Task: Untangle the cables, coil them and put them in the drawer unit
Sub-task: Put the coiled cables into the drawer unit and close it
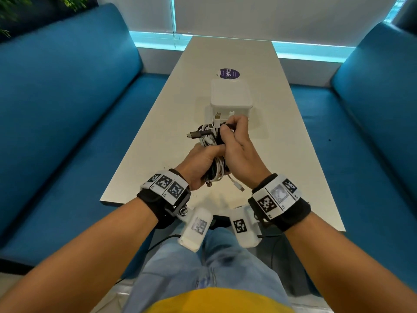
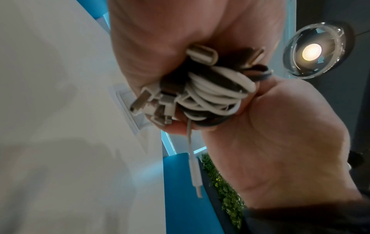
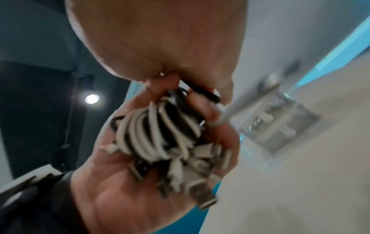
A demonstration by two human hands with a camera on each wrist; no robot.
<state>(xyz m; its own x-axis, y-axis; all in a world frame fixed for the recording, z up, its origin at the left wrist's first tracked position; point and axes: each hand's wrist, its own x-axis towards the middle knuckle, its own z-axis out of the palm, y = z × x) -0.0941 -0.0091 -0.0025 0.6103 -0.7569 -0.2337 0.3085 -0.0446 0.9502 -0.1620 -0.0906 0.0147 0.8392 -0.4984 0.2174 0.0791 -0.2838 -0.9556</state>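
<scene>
Left hand (image 1: 201, 163) and right hand (image 1: 239, 147) grip cable bundle (image 1: 211, 141) | purple sticker (image 1: 229, 73) apparently reads "ClayG"

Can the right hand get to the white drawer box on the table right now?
Probably not yet. The right hand and left hand both grip the cable bundle. The drawer unit sits just beyond, with nothing between, but the fingers are full.

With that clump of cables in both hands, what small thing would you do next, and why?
Probably pull one plug free. Both the left hand and right hand grip one mixed bundle of white and black cables, held above the table, and the dark plug sticking out leftward looks easiest to start with.
</scene>
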